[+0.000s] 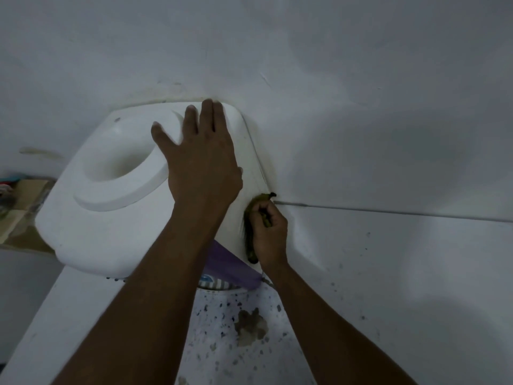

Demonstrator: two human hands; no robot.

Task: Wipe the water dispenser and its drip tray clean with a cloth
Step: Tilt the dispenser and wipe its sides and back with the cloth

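Observation:
A white water dispenser stands against the wall, seen from above, with a round bottle recess in its top and no bottle on it. My left hand lies flat with spread fingers on the dispenser's top, near its back right corner. My right hand grips a dark olive cloth and presses it against the dispenser's right side panel. Below the top edge a purple front panel shows. The drip tray is hidden under the dispenser's top and my arms.
White walls close in behind and to the right of the dispenser. The floor below is white terrazzo with dark specks and a brown stain. Cardboard and clutter sit at the far left.

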